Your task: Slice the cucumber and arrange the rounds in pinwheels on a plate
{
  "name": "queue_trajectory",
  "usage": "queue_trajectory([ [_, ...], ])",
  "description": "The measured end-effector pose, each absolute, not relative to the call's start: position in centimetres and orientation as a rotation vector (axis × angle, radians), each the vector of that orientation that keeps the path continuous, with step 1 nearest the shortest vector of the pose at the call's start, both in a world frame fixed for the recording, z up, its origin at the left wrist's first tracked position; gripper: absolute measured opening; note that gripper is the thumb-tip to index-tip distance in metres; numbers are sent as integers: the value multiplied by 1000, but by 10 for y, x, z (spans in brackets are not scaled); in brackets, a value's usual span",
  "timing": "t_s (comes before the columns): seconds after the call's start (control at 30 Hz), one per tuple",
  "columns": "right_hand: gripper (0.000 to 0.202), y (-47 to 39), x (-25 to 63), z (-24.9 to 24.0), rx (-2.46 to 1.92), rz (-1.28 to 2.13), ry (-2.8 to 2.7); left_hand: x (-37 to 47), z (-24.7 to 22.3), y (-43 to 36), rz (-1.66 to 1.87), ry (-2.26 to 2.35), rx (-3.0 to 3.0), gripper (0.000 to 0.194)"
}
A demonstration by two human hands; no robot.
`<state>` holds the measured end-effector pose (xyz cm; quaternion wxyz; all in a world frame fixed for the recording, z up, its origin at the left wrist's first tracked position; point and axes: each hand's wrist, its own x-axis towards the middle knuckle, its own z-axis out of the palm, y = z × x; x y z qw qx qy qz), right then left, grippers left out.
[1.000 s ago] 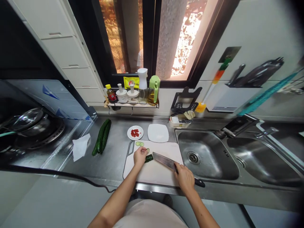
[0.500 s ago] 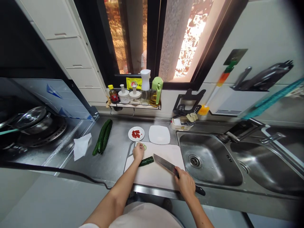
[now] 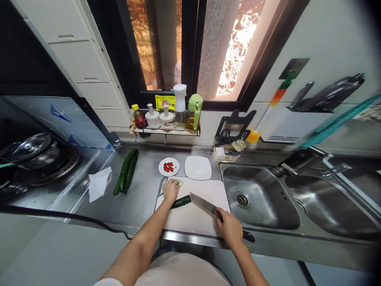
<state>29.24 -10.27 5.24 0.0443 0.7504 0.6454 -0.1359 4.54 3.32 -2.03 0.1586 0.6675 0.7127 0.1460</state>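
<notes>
My left hand [image 3: 171, 190] is at the upper left of the white cutting board [image 3: 196, 222], its fingertips at pale green cucumber slices [image 3: 180, 182]. Below that hand lies a piece of dark green cucumber [image 3: 182, 201], its left end hidden by my wrist. My right hand [image 3: 231, 227] is closed round the black handle of a knife [image 3: 205, 204]. The blade points up and left over the board, its tip near the right end of the cucumber piece. Behind the board are a small plate [image 3: 161, 167] with chopped red pieces and a white square plate [image 3: 198, 167].
Whole cucumbers [image 3: 126, 171] and a white cloth or paper [image 3: 99, 183] lie on the counter at left. The sink [image 3: 262, 198] adjoins the board at right. Bottles stand on a rack [image 3: 166, 131] under the window. A pot [image 3: 44, 153] sits on the stove.
The whole view has shifted slightly left. More of the cucumber slices show at my left fingertips, which have moved a little up the board. My right hand still holds the knife in nearly the same place.
</notes>
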Motion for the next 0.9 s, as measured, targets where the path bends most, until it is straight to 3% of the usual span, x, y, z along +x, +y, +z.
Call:
queue_trajectory([
  [0.9, 36, -102, 292, 48, 2341, -486, 1930, 48, -19, 31, 522, 1992, 1843, 23],
])
